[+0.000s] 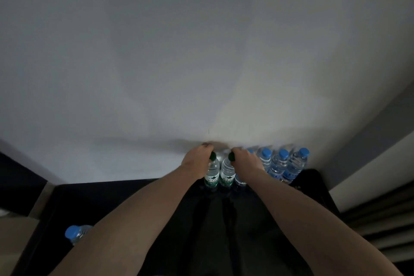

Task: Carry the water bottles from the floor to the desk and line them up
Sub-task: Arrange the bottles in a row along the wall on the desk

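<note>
Fingers (pixel 207 146) of the left hand (pixel 194 160) are closed around one green-capped bottle (pixel 211 171); the right hand (pixel 245 159) is closed on its twin (pixel 226 173). Both are held upright at centre frame, on the dark worktop (pixel 139 204). Blue-capped bottles (pixel 279 164) are lined up further right.

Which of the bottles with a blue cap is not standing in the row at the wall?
The blue-capped bottle at lower left, beside the left forearm. It stands alone, far from the row against the wall.
</note>
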